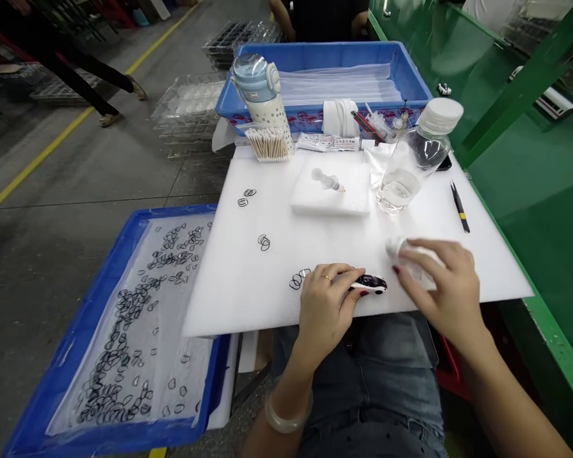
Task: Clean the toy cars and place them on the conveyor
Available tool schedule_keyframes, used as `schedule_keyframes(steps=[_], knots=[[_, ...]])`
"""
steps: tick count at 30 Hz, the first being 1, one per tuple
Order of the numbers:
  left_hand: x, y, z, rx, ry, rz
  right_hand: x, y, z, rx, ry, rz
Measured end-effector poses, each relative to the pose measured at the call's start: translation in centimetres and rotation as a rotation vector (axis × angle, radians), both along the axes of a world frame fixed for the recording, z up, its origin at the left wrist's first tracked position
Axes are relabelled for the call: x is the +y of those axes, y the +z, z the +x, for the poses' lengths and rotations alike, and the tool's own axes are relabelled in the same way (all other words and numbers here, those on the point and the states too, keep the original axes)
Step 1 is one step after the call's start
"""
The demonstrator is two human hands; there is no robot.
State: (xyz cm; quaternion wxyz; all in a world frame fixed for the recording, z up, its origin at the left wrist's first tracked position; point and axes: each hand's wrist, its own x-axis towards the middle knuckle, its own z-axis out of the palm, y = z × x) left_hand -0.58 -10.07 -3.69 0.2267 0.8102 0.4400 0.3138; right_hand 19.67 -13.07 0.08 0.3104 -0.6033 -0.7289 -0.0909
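Note:
My left hand [325, 304] rests on the white foam board [277, 299] with its fingers closed on a small black-and-white oblong part [370, 284]. Just right of it, my right hand [442, 283] lies over a crumpled white cloth [397, 247], fingers curled on it. A few thin black rings [298, 280] lie on the board right beside my left hand, and more small groups of rings [263, 242] sit further left and back.
A blue tray [67, 356] at lower left holds several black rings. At the back stand a clear bottle [413, 162], black tweezers [459, 207], a foam pad [332, 191], cotton swabs [268, 145], a blue-capped flask [259, 89] and a blue bin [344, 54]. A green frame [520, 165] borders the right. Another person sits behind.

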Motion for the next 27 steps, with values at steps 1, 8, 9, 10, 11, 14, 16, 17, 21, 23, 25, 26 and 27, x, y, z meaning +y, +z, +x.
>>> schedule_keyframes(steps=[1, 8, 9, 10, 11, 14, 16, 17, 21, 23, 25, 26, 27], knots=[[0.0, 0.0, 0.1, 0.004, 0.004, 0.003, -0.5, -0.4, -0.2, -0.003, 0.026, -0.016], [0.1, 0.1, 0.1, 0.027, 0.007, 0.006, -1.1, -1.7, 0.4, 0.114, -0.065, -0.106], [0.1, 0.1, 0.1, 0.025, 0.005, 0.005, -1.1, -1.5, 0.5, 0.134, -0.010, -0.076], [0.1, 0.1, 0.0, 0.027, 0.003, 0.001, -1.1, -1.2, 0.4, 0.138, 0.064, -0.058], [0.1, 0.1, 0.0, 0.031, 0.001, -0.004, -1.1, -1.1, 0.2, 0.126, 0.136, -0.055], [0.0, 0.1, 0.0, 0.041, 0.006, -0.019, -1.5, -1.4, -0.8, 0.032, 0.211, -0.075], [0.0, 0.0, 0.0, 0.037, 0.006, -0.022, -1.7, -2.1, -1.4, 0.004, 0.185, -0.052], [0.0, 0.0, 0.0, 0.034, 0.005, -0.020, -1.8, -2.5, -1.6, 0.000, 0.179, -0.034], [0.0, -0.1, 0.1, 0.023, 0.001, -0.014, -1.9, -3.2, -1.6, -0.011, 0.172, 0.014], [0.1, -0.1, 0.0, 0.019, 0.003, -0.008, -1.9, -2.9, -1.5, -0.009, 0.175, -0.004], [0.0, -0.2, -0.1, 0.010, -0.005, 0.003, -2.0, -2.6, -1.4, 0.004, 0.200, -0.053], [0.0, -0.2, -0.2, 0.000, -0.018, 0.010, -2.0, -2.4, -1.4, 0.015, 0.219, -0.082], [-0.1, -0.2, -0.3, -0.014, -0.033, 0.020, -2.0, -2.2, -1.5, 0.026, 0.240, -0.111]])
